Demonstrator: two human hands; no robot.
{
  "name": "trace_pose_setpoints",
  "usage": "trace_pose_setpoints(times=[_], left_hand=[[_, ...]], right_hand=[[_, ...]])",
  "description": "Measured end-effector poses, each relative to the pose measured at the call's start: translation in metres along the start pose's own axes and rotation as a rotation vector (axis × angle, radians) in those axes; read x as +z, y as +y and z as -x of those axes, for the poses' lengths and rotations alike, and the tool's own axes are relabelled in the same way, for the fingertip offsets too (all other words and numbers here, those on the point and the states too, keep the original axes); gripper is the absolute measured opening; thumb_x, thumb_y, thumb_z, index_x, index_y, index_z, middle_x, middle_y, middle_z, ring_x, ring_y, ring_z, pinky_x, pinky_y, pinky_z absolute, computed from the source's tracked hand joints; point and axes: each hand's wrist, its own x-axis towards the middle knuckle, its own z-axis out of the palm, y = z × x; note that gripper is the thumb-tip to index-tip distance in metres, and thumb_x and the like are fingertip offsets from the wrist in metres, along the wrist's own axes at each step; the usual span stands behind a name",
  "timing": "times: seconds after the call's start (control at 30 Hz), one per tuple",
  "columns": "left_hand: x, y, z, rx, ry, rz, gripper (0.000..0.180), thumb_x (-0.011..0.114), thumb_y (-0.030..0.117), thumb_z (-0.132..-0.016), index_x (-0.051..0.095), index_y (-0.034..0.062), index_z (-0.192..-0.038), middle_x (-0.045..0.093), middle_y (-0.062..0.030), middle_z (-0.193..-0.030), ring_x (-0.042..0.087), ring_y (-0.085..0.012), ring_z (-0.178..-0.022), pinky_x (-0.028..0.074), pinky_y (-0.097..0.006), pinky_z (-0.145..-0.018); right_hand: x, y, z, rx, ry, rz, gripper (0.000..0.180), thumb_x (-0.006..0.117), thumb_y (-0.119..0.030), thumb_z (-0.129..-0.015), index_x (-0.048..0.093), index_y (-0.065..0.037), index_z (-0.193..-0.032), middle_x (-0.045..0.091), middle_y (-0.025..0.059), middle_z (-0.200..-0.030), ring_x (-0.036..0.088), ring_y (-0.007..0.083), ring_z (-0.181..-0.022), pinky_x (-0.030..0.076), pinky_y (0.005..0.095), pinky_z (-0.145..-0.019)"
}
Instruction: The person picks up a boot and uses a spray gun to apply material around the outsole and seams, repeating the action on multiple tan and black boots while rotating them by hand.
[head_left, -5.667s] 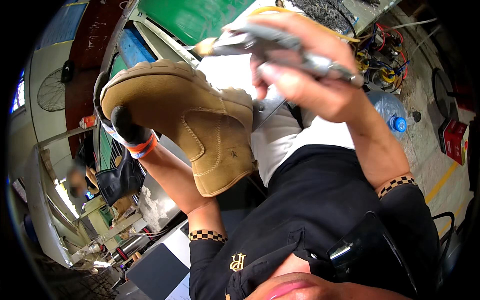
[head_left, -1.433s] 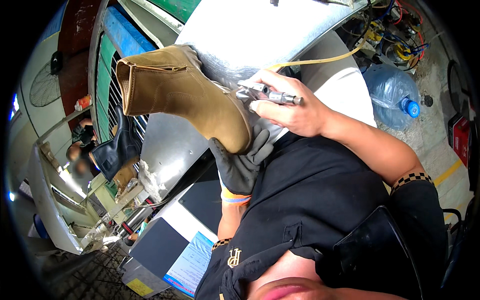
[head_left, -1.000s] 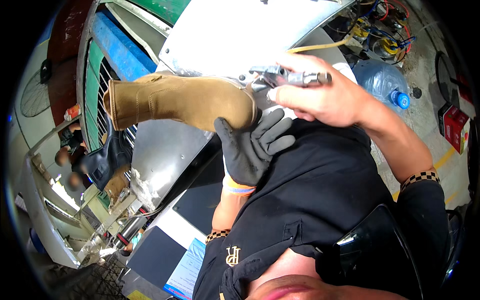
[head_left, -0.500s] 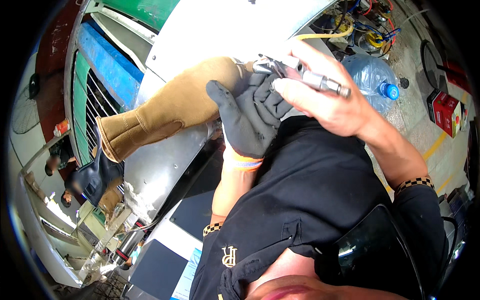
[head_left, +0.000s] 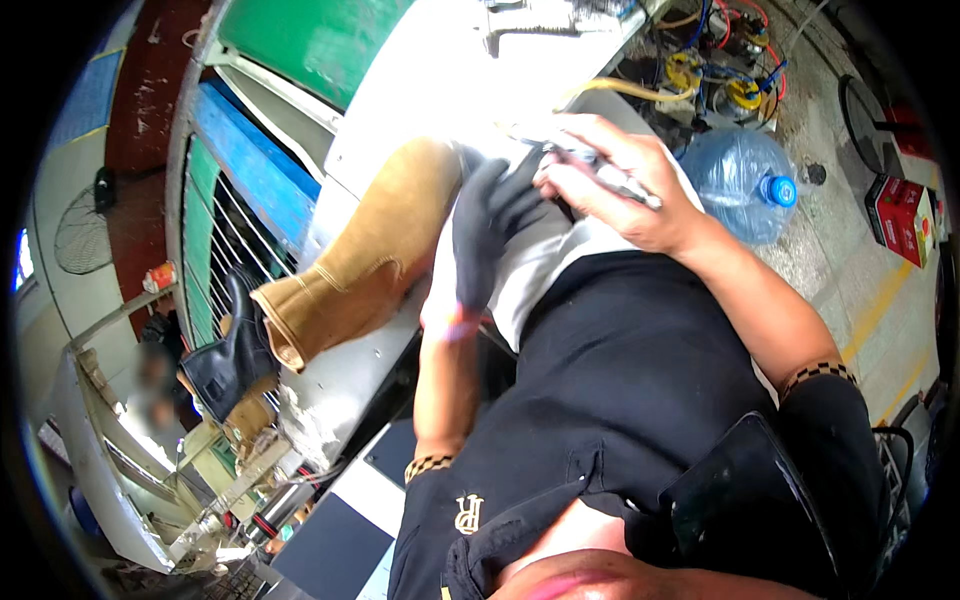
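A tan suede ankle boot lies tilted over the edge of the white workbench, its opening turned down and to the left. My left hand, in a dark grey work glove, grips the boot's sole end near my chest. My bare right hand holds a slim metal hand tool just right of the gloved fingers, close to the sole. The toe of the boot is hidden behind my left hand.
A black boot stands at the left by a blue and green metal rack. A large blue water bottle lies on the floor at right, near coloured hoses and a red box.
The boot has swung round: its opening, earlier up and to the left, now points down-left. My gloved left hand has shifted up onto the sole end, and my right hand with the tool has stayed beside it.
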Motion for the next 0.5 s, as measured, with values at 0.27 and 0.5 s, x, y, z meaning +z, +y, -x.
trace_pose_setpoints(times=[0.27, 0.5], left_hand=[[-0.113, 0.127, 0.127, 0.784, 0.658, -0.432, 0.083, 0.054, 0.059, -0.089, 0.039, -0.0004, -0.144, 0.049, -0.0176, -0.141, 0.052, -0.0315, -0.126, 0.042, -0.046, -0.106], [-0.104, 0.114, 0.152, -0.008, 0.429, -0.868, 0.093, 0.077, 0.033, -0.071, 0.034, 0.0012, -0.146, 0.044, -0.0141, -0.145, 0.048, -0.0285, -0.130, 0.028, -0.043, -0.115]], right_hand=[[-0.145, -0.025, -0.080, -0.441, 0.253, 1.091, 0.041, 0.062, -0.006, -0.082, 0.061, -0.001, -0.123, 0.064, 0.0245, -0.113, 0.065, 0.0383, -0.099, 0.053, 0.0416, -0.086], [-0.186, -0.001, -0.090, -0.220, -0.065, 1.116, 0.045, 0.053, -0.004, -0.081, 0.063, -0.011, -0.124, 0.066, 0.0181, -0.113, 0.065, 0.0350, -0.101, 0.052, 0.0403, -0.089]])
